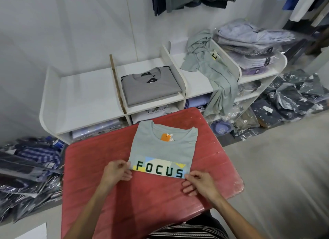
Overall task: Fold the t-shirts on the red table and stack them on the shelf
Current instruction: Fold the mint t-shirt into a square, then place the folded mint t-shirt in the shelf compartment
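A pale green t-shirt [165,149] printed FOCUS lies folded flat on the red table [99,167], collar away from me, an orange tag at its neck. My left hand [116,171] pinches its near left corner. My right hand [197,182] pinches its near right corner. Behind the table stands a low white shelf [80,96]. A folded grey t-shirt stack [149,85] sits in the shelf's middle top bay. An unfolded pale green t-shirt [211,73] hangs crumpled over the bay to the right.
Bagged shirts [249,44] are piled on the shelf's right end and fill its lower bays. More bagged clothes lie on the floor at left [26,167] and at right [288,101]. Garments hang from above [187,0]. The shelf's left top bay holds nothing.
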